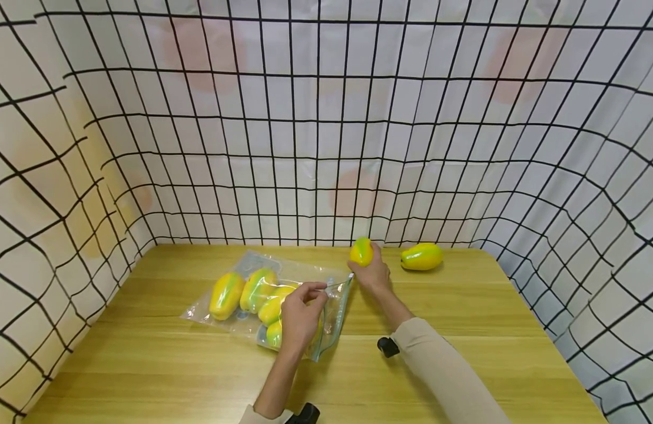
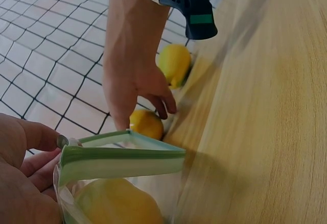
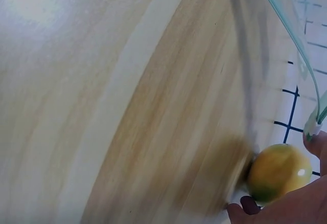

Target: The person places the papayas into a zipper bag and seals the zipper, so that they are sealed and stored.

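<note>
A clear zip bag (image 1: 300, 272) with a green zip edge lies on the table, holding several yellow-green papayas (image 1: 226, 295). My left hand (image 1: 302, 312) pinches the upper layer of the bag near its mouth, and in the left wrist view the green-edged mouth (image 2: 122, 163) gapes apart. Just beyond the bag's far corner, my right hand (image 1: 374, 274) grips another papaya (image 1: 361, 252), fingers and thumb round its sides. The right wrist view shows that papaya (image 3: 280, 174) between thumb and fingertips, with the bag's corner right at the thumb.
One more loose papaya (image 1: 421, 257) lies to the right of my right hand, near the table's back edge. A white cloth wall with a black grid (image 1: 315, 141) encloses the wooden table (image 1: 464, 330) at the back and both sides.
</note>
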`<state>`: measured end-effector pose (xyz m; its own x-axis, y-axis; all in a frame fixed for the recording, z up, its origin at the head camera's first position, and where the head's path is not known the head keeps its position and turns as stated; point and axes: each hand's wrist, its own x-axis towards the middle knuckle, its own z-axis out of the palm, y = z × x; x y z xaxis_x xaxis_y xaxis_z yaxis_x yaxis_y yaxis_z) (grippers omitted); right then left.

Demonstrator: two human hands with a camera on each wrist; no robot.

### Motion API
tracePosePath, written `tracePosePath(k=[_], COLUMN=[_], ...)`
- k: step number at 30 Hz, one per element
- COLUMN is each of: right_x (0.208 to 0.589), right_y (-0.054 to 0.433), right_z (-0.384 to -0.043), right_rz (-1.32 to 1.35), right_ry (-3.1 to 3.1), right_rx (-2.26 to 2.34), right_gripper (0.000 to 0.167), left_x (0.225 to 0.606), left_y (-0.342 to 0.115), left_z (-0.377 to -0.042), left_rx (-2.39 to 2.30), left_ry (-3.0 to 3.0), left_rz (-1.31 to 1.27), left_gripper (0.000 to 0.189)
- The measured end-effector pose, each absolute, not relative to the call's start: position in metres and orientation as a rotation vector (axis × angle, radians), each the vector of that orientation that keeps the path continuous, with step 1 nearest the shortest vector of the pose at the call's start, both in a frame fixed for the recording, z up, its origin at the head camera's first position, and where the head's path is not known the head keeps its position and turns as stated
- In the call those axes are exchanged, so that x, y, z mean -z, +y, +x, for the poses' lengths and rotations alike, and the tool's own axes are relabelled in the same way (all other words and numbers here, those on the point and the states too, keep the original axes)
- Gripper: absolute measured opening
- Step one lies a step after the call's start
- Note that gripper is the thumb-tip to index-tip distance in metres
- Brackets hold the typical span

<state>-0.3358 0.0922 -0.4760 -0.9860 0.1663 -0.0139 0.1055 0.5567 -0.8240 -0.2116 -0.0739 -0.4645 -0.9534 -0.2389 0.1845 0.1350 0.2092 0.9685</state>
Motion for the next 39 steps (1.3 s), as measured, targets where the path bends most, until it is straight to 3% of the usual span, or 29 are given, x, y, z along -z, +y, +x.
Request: tracePosePath(k=[8, 39], right_x=[0.479, 0.485], right_y=[0.088, 0.101], right_z=[-0.339, -0.343], right_rz=[-0.283, -0.295], right_ry=[-2.709, -2.575], right_rx=[-1.386, -1.446], right_gripper=[0.086, 0.07], left_x=[0.465, 0.463], left_y=[-0.074, -0.073], left_z=[-0.211, -0.212], left_rx=[1.807, 1.79], left_ry=[-2.197, -2.209], left_rz=[0.096, 0.136], left_gripper=[0.016, 0.017])
